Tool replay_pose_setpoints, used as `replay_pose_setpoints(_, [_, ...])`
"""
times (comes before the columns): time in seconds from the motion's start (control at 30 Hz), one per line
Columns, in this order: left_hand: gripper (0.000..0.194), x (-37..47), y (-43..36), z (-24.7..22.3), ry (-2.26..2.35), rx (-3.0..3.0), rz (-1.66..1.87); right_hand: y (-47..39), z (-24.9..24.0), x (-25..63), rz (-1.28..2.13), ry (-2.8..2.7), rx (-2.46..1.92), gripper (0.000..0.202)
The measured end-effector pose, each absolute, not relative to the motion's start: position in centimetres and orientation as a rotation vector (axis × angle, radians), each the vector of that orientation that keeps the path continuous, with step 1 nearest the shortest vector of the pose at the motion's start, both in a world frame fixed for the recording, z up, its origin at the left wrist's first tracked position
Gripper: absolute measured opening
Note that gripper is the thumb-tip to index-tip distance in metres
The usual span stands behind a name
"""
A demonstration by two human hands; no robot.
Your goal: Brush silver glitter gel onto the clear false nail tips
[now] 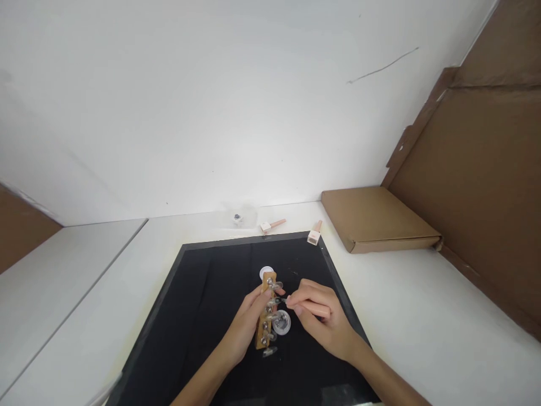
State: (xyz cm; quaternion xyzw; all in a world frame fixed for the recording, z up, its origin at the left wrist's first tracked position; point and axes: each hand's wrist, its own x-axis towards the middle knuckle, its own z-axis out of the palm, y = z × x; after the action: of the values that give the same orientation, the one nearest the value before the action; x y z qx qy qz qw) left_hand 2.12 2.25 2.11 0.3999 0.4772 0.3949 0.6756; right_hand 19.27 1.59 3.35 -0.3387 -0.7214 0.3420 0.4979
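My left hand is wrapped around a narrow wooden block, which stands out lengthwise over the black mat. Along the block runs a row of metal holders bearing several clear nail tips. A nail polish brush with a peach-coloured cap handle is pinched in the fingers of my right hand. Its thin tip points left and meets, or nearly meets, one of the middle nail tips; I cannot tell which. Just right of the block is a small round white container with something greyish inside.
A white round lid-like piece lies beyond the block's far end. Two white bottles with peach caps, one left and one right, lie behind the black mat. A clear box and flat cardboard box sit by the wall.
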Motion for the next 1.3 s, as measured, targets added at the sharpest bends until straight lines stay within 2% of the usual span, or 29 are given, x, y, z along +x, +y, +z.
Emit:
replay_pose_setpoints(0.23, [0.043,2.09,2.17,2.00,1.100,0.911,0.873,1.63,3.32,19.34,0.763,-1.709,-0.841,0.020])
replay_pose_setpoints(0.5, [0.050,2.15,2.21,1.86,1.095,0.940,0.871,1.44,3.42,19.32,0.917,-1.728,-0.804,0.020])
replay_pose_setpoints(0.7, [0.051,2.17,2.22,2.06,1.089,0.956,0.881,1.44,3.36,19.21,0.900,-1.719,-0.842,0.017])
replay_pose_setpoints(0.93, [0.044,1.90,2.33,1.38,1.106,1.014,0.899,1.56,3.50,19.17,0.867,-1.690,-0.873,0.018])
replay_pose_setpoints(1.3, [0.047,1.75,2.34,1.72,1.127,1.072,0.922,1.64,3.67,19.09,0.886,-1.652,-0.902,0.017])
